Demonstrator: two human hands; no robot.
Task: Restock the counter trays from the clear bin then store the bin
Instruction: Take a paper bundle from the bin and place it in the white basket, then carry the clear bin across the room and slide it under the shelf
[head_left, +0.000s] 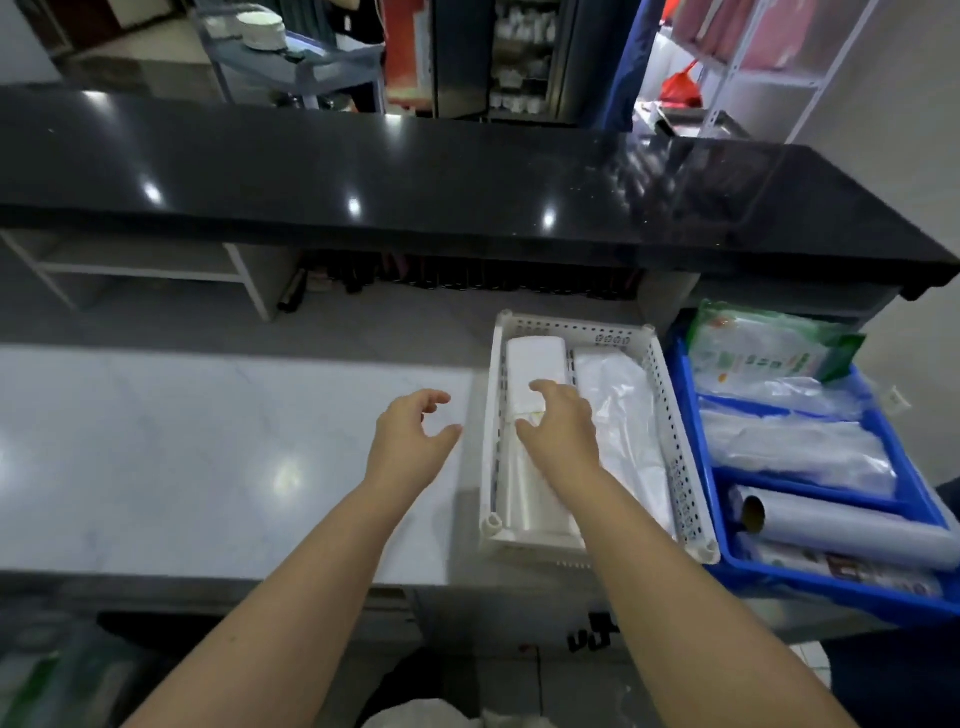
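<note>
**Hands over the white tray, both empty**

At 6 o'clock, 2 bare forearms reach forward over the pale marble worktop (208, 441). The left hand (410, 436) hovers above the bare worktop just left of the white perforated tray (670, 441), fingers curled and spread, holding nothing. The right hand (563, 426) is over the tray's left compartment, fingers loosely bent and released; its fingertips are at or just above a folded white stack (535, 364), and contact cannot be told. Nearer in that same compartment lies a clear plastic roll (524, 499). The tray's right compartment holds white plastic bags (623, 405).

At 3 o'clock, touching the white tray's right side, stands a blue tray (706, 467) with dividers. It holds a roll on a cardboard core (841, 530) nearest, clear bags (795, 447) in the middle, and a green-printed packet (769, 353) farthest.

At 12 o'clock, a glossy black counter ledge (415, 176) runs across above the worktop, with shelving blurred beyond. The clear bin cannot be identified in view.
</note>
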